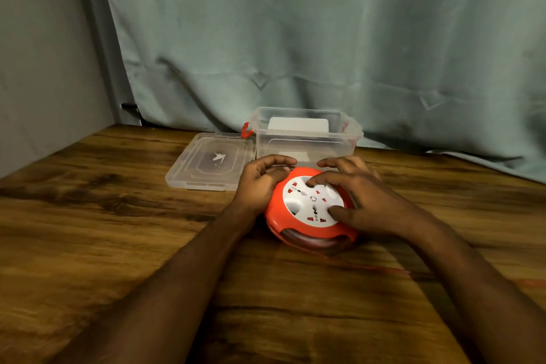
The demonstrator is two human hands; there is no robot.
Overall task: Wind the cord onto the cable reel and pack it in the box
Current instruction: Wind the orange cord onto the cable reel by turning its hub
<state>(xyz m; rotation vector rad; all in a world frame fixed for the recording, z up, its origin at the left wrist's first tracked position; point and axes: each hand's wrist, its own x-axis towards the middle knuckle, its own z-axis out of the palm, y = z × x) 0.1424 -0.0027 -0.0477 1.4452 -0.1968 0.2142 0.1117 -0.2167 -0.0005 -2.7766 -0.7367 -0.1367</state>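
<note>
Right fingers [320, 179] spread, pressing the white dial; left hand [260, 183] curled round the rim of the reel [310, 210], mid-table [103, 230] before the open box [307, 139]; cord [369, 267] trailing toward the right edge; best turned steadily, rim braced, cord fed without kinks

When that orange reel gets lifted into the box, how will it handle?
The cable reel looks rigid and lies flat, so it is unlikely to roll. Its cord trails loose across the table and would probably dangle and drag.
</note>
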